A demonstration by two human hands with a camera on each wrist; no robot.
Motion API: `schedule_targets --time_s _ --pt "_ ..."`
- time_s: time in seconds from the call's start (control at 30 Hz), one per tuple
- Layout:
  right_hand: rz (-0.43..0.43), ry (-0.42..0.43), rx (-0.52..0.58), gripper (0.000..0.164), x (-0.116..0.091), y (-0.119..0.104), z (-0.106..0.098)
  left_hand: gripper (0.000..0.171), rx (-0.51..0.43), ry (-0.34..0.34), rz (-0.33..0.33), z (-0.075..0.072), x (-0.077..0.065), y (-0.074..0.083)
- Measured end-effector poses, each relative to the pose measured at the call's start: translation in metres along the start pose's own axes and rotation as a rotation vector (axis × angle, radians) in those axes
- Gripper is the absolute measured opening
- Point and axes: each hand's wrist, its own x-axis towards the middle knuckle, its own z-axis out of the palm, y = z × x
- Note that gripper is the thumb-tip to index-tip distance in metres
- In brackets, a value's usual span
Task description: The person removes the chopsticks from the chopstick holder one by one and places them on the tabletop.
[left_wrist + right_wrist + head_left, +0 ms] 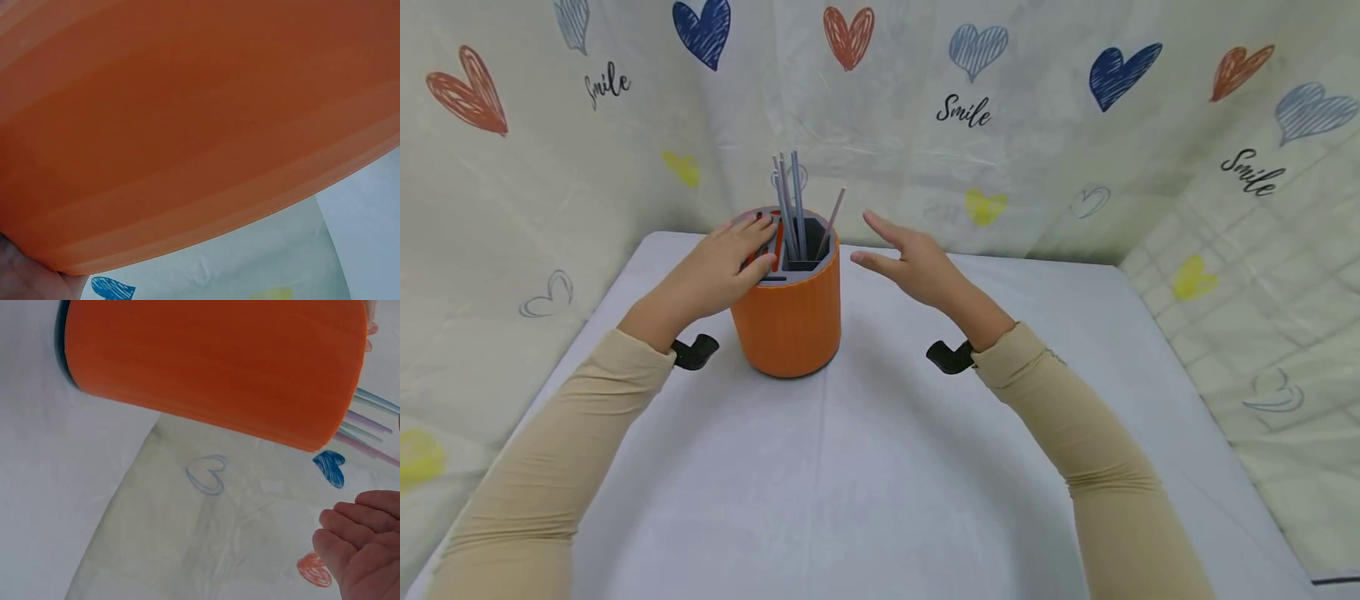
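An orange round desk organizer (786,333) with a grey divided top stands upright near the back of the table. Several thin pale sticks (797,208) rise from its dark compartment, and one pinkish stick (831,221) leans to the right. My left hand (718,262) rests over the left part of the top, fingers extended and thumb at the front rim; red and dark items show beneath it. Orange wall (200,125) fills most of the left wrist view. To the right, apart from the organizer, my right hand (917,258) is in the air with its fingers extended.
A white cloth covers the table (820,500). Behind it hangs a pale backdrop (895,167) printed with hearts and the word "Smile". Each wrist carries a black camera mount, such as the right mount (951,357).
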Motion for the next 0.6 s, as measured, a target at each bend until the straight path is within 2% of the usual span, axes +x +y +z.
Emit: schedule_targets --time_s 0.13,0.37,0.6 --pt "0.009 0.035 0.099 0.074 0.008 -0.004 0.003 0.061 -0.003 -0.001 0.002 0.001 0.000 -0.001" --pt "-0.010 0.203 0.543 0.056 0.024 -0.010 0.017 0.059 -0.003 0.048 0.003 0.006 0.000 -0.003" --pt "0.007 0.278 0.716 0.046 0.037 -0.013 0.027 0.059 -0.001 0.081 -0.016 0.009 -0.001 -0.003"
